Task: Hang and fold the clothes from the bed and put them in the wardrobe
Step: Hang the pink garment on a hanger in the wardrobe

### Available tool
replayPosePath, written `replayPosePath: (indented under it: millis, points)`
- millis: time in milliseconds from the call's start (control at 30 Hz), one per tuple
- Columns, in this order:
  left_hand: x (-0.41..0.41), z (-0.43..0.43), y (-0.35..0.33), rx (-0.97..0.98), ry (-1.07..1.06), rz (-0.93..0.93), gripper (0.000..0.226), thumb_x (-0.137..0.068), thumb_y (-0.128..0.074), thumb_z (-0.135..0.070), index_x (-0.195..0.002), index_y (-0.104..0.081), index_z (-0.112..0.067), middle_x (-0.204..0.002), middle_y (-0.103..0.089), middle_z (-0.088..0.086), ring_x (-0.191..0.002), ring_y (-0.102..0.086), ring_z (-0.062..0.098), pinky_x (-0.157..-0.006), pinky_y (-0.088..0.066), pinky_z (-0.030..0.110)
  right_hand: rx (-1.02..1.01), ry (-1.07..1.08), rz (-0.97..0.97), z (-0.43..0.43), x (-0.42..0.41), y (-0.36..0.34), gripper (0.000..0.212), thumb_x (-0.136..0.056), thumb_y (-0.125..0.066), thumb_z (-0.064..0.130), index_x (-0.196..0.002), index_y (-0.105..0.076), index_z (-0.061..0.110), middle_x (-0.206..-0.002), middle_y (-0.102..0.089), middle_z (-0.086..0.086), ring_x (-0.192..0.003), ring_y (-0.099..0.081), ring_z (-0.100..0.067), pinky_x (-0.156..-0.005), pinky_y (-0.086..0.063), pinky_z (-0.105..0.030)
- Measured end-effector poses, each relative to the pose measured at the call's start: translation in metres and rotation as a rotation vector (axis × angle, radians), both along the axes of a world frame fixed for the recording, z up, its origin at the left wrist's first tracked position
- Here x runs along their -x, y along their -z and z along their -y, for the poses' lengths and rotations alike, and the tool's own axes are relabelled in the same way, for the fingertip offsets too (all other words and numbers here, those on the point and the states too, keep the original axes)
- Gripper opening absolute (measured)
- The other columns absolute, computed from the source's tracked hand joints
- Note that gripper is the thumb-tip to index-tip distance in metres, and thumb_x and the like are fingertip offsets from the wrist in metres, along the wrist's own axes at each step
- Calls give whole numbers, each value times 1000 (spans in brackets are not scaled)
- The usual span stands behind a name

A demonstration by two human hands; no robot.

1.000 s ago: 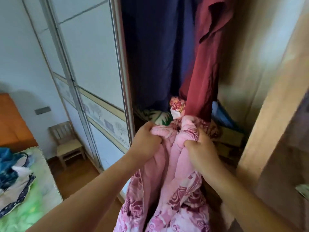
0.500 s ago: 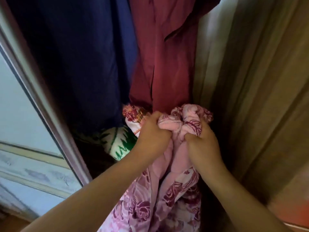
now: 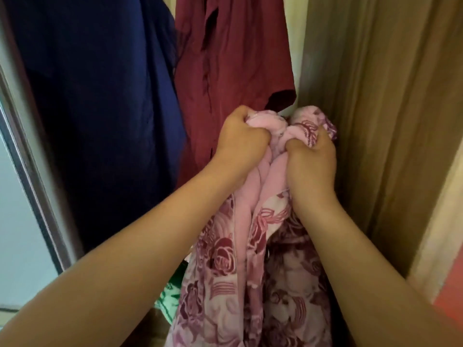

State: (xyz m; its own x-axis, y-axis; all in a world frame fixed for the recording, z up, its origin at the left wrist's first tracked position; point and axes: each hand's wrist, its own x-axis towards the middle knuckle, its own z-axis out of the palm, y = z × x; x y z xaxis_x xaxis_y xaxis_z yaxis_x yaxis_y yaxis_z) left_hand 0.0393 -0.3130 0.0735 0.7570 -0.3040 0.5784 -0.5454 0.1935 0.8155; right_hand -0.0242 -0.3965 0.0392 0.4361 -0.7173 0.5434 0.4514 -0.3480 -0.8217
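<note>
The door frame [image 3: 32, 171], far left of the maroon shirt [image 3: 238, 58], is now sitting at the very edge of the view, where a second ago a sliding door, a chair and the bed were all showing; the person is closing in on the wardrobe. A navy garment [image 3: 100, 108] is hanging just left of the maroon shirt, touching it. The left hand [image 3: 240, 144] is now working in front of the maroon shirt's lower half, having been down at its hem a second ago; its fingers [image 3: 259, 137] are curling tight round one bunch of the pink flowered garment [image 3: 250, 284]. The right hand [image 3: 312, 166], just below the maroon shirt's sleeve, is gripping a second bunch the same way; the rest of the garment is trailing down between the forearms. A wooden side panel [image 3: 388, 121] is standing right of the maroon shirt. By my reading the garment is being lifted toward the rail, into the gap right of the maroon shirt; no hanger is showing, so the hanging is not yet done.
</note>
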Motion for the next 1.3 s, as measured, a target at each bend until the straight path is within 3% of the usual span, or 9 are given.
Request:
replayPosePath:
  millis: [167, 267, 367, 567, 733, 867, 967, 1133, 1300]
  points:
    - [-31, -9, -76, 193, -33, 110, 16, -80, -55, 4, -94, -61, 6, -92, -69, 27, -90, -69, 41, -79, -57, 55, 159, 97, 164, -4, -39, -85, 36, -75, -53, 16, -105, -71, 8, -100, -72, -8, -95, -67, -23, -86, -54, -36]
    - [-52, -14, -85, 219, -83, 219, 21, -72, -56, -13, -90, -60, -1, -84, -70, 11, -81, -68, 23, -77, -58, 47, 260, 84, 223, 1, -59, -99, 27, -76, -51, 12, -95, -69, 20, -91, -72, 1, -89, -67, -14, -84, -55, -31]
    - [-75, -6, -48, 175, -43, 239, 10, -73, -57, -15, -82, -54, -15, -80, -65, 0, -77, -58, 14, -75, -54, 40, 298, 36, 141, 18, -75, -65, 25, -78, -50, 7, -94, -68, 11, -94, -72, -7, -93, -68, -19, -90, -54, -41]
    - [-110, 5, 100, -137, 26, 167, 20, -66, -63, -11, -73, -50, -25, -73, -58, -10, -65, -52, -6, -63, -42, 25, 400, 104, -398, 61, -73, 81, 30, -90, -64, 15, -119, -70, 16, -112, -72, -12, -108, -66, -32, -91, -48, -29]
    - [-142, -19, 203, -693, -136, 72, 33, -82, -74, -11, -112, -63, -4, -111, -66, 19, -103, -65, 33, -84, -52, 42, 539, 103, -899, 72, -58, 166, 39, -100, -55, 36, -137, -59, 26, -128, -67, -13, -116, -63, -36, -97, -51, -43]
    - [-151, -60, 255, -1105, -150, 17, 69, -88, -73, -38, -145, -44, -14, -143, -51, 12, -126, -54, 29, -103, -46, 41, 671, 131, -1238, 70, -45, 212, 53, -102, -49, 32, -153, -38, 23, -130, -65, -13, -116, -64, -32, -97, -51, -38]
    - [-149, -75, 260, -1158, -153, -29, 91, -89, -71, -45, -159, -18, -22, -156, -38, 8, -136, -46, 27, -111, -39, 39, 631, 105, -1331, 64, -42, 222, 58, -100, -49, 40, -154, -35, 25, -135, -63, -10, -119, -62, -30, -98, -50, -36]
    - [-135, -69, 207, -1163, -131, 4, 75, -79, -69, -56, -141, -42, -24, -141, -49, 8, -122, -52, 26, -102, -47, 38, 431, -59, -1192, 51, -55, 155, 116, -56, -58, 89, -154, -33, 33, -150, -47, -5, -132, -50, -31, -107, -45, -44]
    - [-120, -64, 110, -1107, -83, 150, 70, -83, -58, -61, -145, -48, -30, -143, -49, 3, -126, -51, 23, -108, -44, 35, 262, 36, -579, 40, -70, 44, 45, -91, -61, 54, -125, -63, 25, -121, -69, -3, -105, -65, -22, -84, -51, -32]
